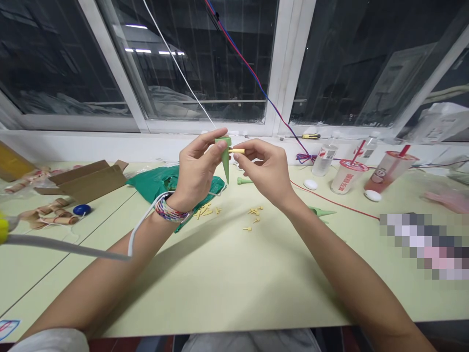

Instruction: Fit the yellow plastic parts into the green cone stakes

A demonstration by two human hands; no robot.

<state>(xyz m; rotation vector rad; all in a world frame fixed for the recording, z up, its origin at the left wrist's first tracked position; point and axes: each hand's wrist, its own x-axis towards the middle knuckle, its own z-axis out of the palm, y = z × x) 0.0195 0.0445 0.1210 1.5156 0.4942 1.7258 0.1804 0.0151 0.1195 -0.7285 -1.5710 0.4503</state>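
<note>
Two hands were pinching: the left hand a green plastic cone, the right hand a yellow peg; any slip risked dropping either.

Open cardboard box, plastic cups with red straws, yellow-handled screwdriver on the windowsill, loose red wire

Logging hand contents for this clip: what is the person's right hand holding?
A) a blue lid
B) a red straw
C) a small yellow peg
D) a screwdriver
C. The right hand pinches a small yellow peg up against the green cone held in the left hand.
</note>
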